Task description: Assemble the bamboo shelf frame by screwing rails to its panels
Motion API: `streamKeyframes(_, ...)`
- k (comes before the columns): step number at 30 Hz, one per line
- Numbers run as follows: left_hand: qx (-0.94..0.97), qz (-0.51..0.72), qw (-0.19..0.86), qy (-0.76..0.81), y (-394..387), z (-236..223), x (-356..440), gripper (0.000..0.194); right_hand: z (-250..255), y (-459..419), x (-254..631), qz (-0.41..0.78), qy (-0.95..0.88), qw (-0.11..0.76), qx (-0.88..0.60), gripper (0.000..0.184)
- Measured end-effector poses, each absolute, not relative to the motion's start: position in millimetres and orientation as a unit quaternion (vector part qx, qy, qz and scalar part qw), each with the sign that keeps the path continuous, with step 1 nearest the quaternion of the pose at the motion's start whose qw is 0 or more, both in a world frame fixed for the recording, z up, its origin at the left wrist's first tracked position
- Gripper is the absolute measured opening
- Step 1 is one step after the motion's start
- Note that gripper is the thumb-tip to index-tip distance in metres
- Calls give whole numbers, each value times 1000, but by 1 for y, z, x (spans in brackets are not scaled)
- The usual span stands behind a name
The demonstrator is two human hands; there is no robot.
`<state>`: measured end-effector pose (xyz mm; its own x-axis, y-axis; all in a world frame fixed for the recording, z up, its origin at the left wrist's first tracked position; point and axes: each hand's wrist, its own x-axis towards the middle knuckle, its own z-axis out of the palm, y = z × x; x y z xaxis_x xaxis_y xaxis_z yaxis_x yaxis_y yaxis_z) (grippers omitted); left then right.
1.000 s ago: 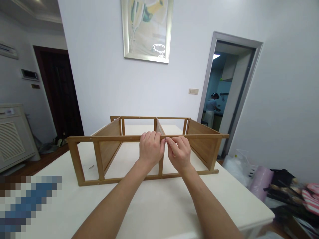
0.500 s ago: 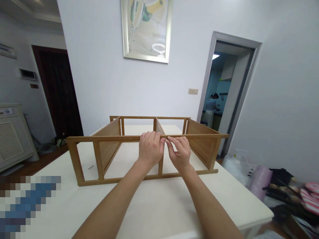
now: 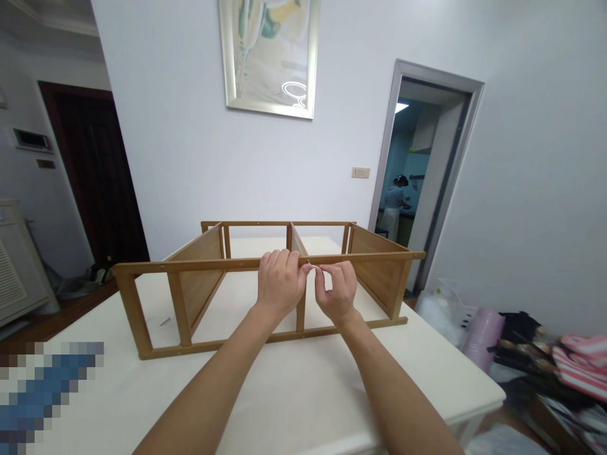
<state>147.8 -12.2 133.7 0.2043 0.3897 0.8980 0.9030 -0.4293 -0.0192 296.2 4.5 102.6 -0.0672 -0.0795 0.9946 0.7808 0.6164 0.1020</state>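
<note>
A wooden shelf frame (image 3: 208,263) lies on its side on the white table (image 3: 303,392). My left hand (image 3: 281,281) is closed over its upper front rail, left of the middle crosspiece, with the thumb near a screw head in the rail. My right hand (image 3: 337,287) pinches a thin metal hex key (image 3: 313,266) just right of that thumb. The key's far end reaches toward the screw; whether it sits in the head is too small to tell. Inside the frame's left end, a small thin metal piece (image 3: 165,321) rests on the tabletop.
A pixelated blue patch (image 3: 52,392) covers the table's left corner. Beyond the right edge are a pink roll (image 3: 480,338), bags and a striped pink cloth (image 3: 581,363) on the floor. A person (image 3: 393,205) stands in the room past the doorway.
The view has turned slightly right. My right fingers have shifted a little away from my left thumb, so more of the hex key shows between them. My left hand stays on the rail.
</note>
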Motion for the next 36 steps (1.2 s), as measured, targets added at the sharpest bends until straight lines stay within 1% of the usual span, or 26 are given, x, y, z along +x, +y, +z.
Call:
streamKeyframes(11, -719, -434, 297, -454, -10, 134, 147, 27, 96, 7, 291, -363, -642, 610, -291, 8)
streamKeyframes(36, -720, -435, 295, -453, -11, 135, 147, 25, 94, 7, 285, -346, -632, 627, -298, 10)
